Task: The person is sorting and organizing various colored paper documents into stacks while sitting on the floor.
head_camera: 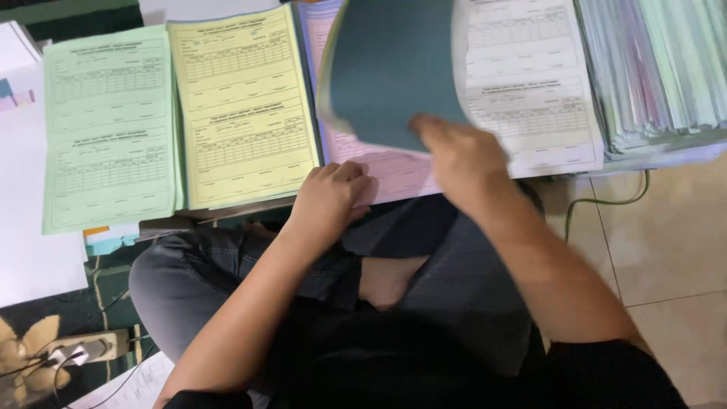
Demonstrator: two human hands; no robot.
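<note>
— Dark teal sheet [394, 68], curling up off the pink form [394, 170]: which hand has it?

— The right hand [454, 155], pinching its lower edge, blurred. The left hand [329, 197] is a loose fist, knuckles pressed on the pink form's near edge.

— And beside them?

— Yellow form [242, 106] and green form [110, 129] lie flat to the left; a white form [530, 83] and a paper stack [659, 68] lie right.

Both arms forward, legs crossed.
Left hand [329, 193] curled in a loose fist, knuckles up. Right hand [454, 155] raised higher, thumb and fingers pinched closed, forearm angled inward, slightly blurred.
</note>
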